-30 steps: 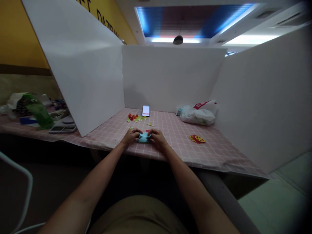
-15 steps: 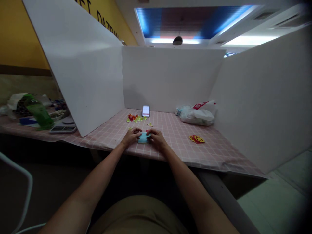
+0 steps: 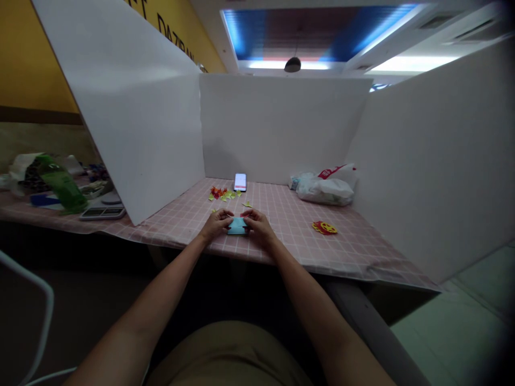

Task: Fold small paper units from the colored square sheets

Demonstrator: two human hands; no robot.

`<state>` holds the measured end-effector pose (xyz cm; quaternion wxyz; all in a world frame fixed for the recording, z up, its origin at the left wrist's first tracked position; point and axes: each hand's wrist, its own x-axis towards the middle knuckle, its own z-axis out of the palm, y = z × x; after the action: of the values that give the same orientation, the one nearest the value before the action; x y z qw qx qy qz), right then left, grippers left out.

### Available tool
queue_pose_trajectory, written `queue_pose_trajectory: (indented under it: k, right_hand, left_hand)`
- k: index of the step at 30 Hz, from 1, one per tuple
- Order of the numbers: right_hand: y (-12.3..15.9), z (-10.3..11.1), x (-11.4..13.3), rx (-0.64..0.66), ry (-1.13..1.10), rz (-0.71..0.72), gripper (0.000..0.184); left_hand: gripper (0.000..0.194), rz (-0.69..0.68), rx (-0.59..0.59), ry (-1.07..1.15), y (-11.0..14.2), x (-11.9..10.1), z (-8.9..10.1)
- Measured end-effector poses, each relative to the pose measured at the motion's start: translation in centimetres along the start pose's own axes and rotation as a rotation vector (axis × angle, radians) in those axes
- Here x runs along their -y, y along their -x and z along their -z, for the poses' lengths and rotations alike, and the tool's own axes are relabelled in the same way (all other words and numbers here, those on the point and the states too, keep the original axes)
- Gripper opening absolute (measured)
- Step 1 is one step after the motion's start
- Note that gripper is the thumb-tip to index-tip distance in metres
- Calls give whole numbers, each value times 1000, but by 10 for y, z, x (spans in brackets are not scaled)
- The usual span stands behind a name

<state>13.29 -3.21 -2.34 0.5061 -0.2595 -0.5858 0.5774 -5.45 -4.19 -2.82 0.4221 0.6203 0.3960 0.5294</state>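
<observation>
Close to the table's front edge, a light blue sheet of paper [image 3: 237, 227] lies between my two hands. My left hand [image 3: 218, 223] is closed on its left upper edge, thumb on top. On the opposite side my right hand [image 3: 259, 224] pinches the right upper edge. A bit of red shows just behind the paper, too small to name. Beyond my hands lie several yellow-green paper pieces [image 3: 232, 195] and a cluster of orange-red ones [image 3: 218, 192]. One yellow-green piece [image 3: 247, 204] sits apart, nearer to my right hand.
A phone [image 3: 240, 182] stands lit near the back panel. Red and yellow cut-outs [image 3: 324, 228] lie to the right, with a white plastic bag [image 3: 326, 190] behind them. White panels [image 3: 281, 126] enclose the table. Outside the left panel are a green bottle [image 3: 63, 185] and a scale [image 3: 103, 213].
The right edge of the blue paper, partly lifted at my right fingers before, now lies flatter. My right hand has shifted very slightly; my left hand stays in place.
</observation>
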Motion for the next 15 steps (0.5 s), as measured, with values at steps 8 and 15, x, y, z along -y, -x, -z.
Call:
queue_pose_trajectory:
  k: [8, 15]
  right_hand:
    - [-2, 6, 1, -91, -73, 14, 27]
    - [1, 7, 0, -15, -75, -78, 32]
  left_hand:
    - [34, -124, -33, -83, 0, 0, -2]
    - [20, -262, -39, -238, 3, -6, -7]
